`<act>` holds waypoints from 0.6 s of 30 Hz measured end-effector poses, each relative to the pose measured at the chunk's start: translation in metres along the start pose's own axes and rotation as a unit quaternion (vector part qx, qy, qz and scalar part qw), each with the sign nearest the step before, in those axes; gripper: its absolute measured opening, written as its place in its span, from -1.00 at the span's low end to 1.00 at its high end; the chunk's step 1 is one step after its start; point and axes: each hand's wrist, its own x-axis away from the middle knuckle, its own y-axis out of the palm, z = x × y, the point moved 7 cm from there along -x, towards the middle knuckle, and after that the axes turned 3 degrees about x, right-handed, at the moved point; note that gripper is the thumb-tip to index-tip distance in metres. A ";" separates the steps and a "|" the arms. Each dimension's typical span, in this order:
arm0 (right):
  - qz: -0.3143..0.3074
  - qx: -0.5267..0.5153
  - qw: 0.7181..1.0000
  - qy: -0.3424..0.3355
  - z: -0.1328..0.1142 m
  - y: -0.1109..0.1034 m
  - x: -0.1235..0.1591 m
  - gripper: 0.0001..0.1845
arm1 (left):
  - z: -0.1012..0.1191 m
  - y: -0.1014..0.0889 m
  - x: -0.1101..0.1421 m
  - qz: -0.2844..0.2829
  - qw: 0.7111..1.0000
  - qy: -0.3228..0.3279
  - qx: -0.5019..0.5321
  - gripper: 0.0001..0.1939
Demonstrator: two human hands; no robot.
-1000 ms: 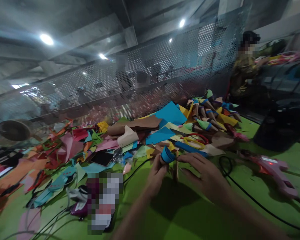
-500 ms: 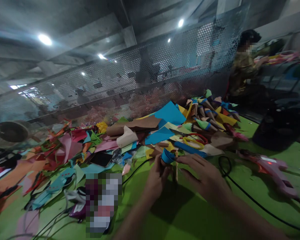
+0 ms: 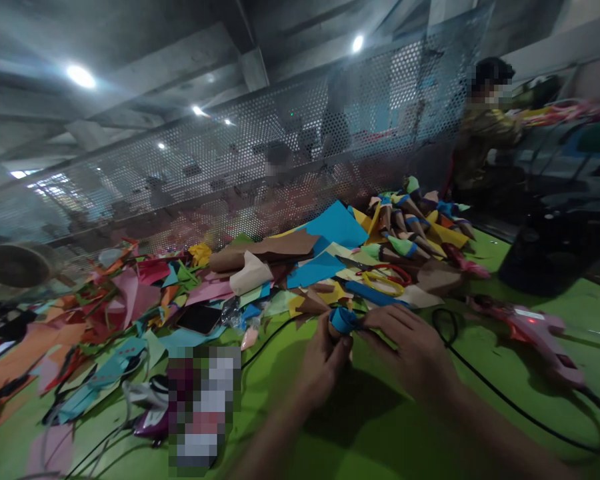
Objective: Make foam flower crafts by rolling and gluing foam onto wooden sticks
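Between my hands, low in the middle of the head view, a strip of blue paper (image 3: 343, 321) curls around the top of a small brown paper piece. My left hand (image 3: 323, 367) is closed around this brown piece, with the thumb towards me; most of the piece is hidden by the fingers. On the other side, my right hand (image 3: 411, 339) pinches the edge of the blue paper with bent fingers. Just behind the hands lie a rolled blue sheet (image 3: 375, 293) and red and yellow-handled scissors (image 3: 384, 283).
A pink glue gun (image 3: 540, 327) rests at right, its black cord crossing the green table (image 3: 430, 447). Brown paper cones (image 3: 413, 223) are heaped behind. Coloured scraps (image 3: 125, 293), a phone (image 3: 199, 319) and a pixelated item (image 3: 207, 407) lie left. A person (image 3: 485, 133) sits beyond the mesh partition.
My left hand has tilted the blue-topped piece towards me and slightly right. My right fingers have bent inward onto the blue paper. The brown part below is now largely covered.
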 end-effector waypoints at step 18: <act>-0.007 -0.009 1.000 -0.019 -0.013 0.005 0.007 -0.87 | -0.009 0.001 -0.004 0.072 0.980 -0.023 0.185 -0.46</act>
